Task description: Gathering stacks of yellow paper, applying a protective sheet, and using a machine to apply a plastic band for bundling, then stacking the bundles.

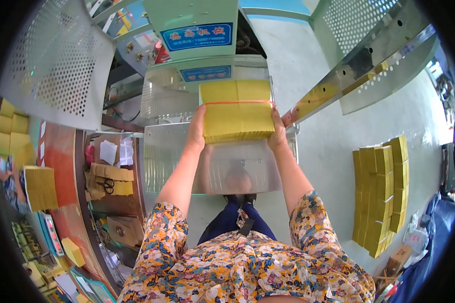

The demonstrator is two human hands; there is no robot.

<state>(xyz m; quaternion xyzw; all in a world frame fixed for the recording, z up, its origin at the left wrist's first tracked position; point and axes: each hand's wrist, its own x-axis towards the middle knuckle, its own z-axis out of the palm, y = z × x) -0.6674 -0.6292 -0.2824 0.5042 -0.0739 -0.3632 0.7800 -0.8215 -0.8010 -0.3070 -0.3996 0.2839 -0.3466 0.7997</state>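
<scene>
Between my two hands is a thick stack of yellow paper (237, 120), with a red band running across it. My left hand (197, 126) presses on the stack's left side, and my right hand (277, 126) grips its right side. Beneath the stack lies a shiny metal tray table (167, 166) of a pale green machine (192, 12). The undersides of the stack and the fingertips behind it are hidden.
Perforated metal guards (60, 60) flank the machine, and a long steel rail (359, 76) slants in at the right. Tall yellow paper stacks (374, 197) stand on the right floor. At left, a red-brown bench (65, 187) bears more bundles; black scissors (106, 186) lie on a shelf beside it.
</scene>
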